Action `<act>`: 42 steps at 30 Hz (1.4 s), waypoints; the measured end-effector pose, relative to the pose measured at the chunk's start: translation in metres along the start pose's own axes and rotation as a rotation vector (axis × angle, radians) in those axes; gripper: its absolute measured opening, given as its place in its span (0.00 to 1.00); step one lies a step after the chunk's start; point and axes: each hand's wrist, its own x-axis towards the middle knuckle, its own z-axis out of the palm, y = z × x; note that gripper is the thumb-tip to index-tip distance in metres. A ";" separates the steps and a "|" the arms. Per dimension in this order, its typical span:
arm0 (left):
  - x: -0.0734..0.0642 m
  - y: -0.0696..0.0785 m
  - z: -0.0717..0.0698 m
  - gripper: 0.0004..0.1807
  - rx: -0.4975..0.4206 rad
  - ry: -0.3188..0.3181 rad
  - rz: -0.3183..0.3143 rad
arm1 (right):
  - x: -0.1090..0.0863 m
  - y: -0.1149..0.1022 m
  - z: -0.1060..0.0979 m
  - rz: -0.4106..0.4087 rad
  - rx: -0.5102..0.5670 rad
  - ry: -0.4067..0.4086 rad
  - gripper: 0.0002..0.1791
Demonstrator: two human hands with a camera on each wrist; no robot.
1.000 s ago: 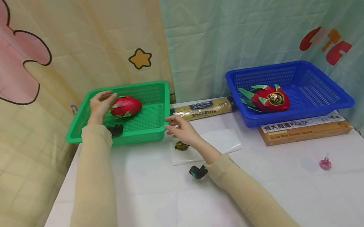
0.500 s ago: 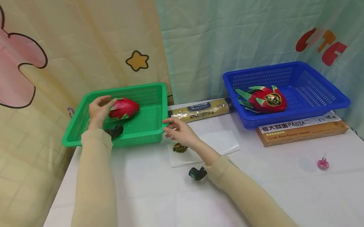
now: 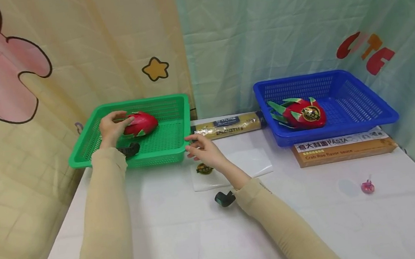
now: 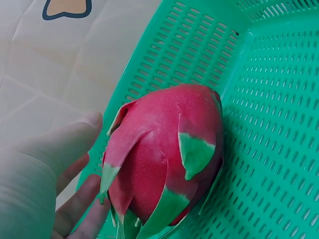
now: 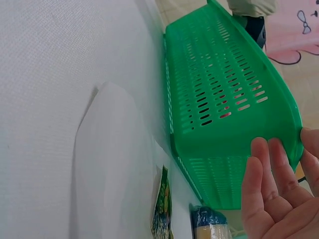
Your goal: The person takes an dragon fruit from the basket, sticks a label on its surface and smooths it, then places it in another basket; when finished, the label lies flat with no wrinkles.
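Note:
In the head view, a red dragon fruit point(image 3: 142, 123) with green-tipped scales lies in the green basket point(image 3: 170, 145) at the back left. My left hand point(image 3: 111, 128) is at its left end. Thumb and fingers stand apart, loosely bent. The left wrist view shows the fingertips point(image 4: 92, 186) right by the scale tips of the dragon fruit point(image 4: 159, 144), the thumb a little off its side. My right hand point(image 3: 207, 149) is at the basket's front right corner. In the right wrist view one digit lies over the rim and other fingers point(image 5: 279, 154) press the outer wall.
A blue basket point(image 3: 362, 121) at the back right holds another dragon fruit point(image 3: 304, 114). A spaghetti pack point(image 3: 228, 126) lies between the baskets. A pasta box point(image 3: 346, 151) sits before the blue one. A white plastic sheet point(image 3: 252, 163) and a small pink item point(image 3: 368, 187) lie nearer.
My left hand has come down slightly beside the dragon fruit. My right hand stays at the basket corner. The whole head view has shifted a little.

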 end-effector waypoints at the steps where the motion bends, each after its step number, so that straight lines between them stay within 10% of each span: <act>1: 0.000 -0.001 0.000 0.27 0.002 -0.002 0.002 | 0.000 0.001 0.001 -0.003 -0.002 0.004 0.22; 19: 0.001 -0.005 -0.001 0.22 0.010 -0.054 -0.041 | 0.002 0.005 0.001 0.007 0.008 0.012 0.21; 32: -0.001 -0.005 -0.002 0.16 -0.018 0.054 -0.031 | 0.000 0.002 0.000 -0.005 0.017 0.007 0.21; 42: 0.003 0.015 -0.002 0.07 -0.470 0.118 -0.056 | 0.001 0.005 -0.002 -0.009 -0.001 0.013 0.20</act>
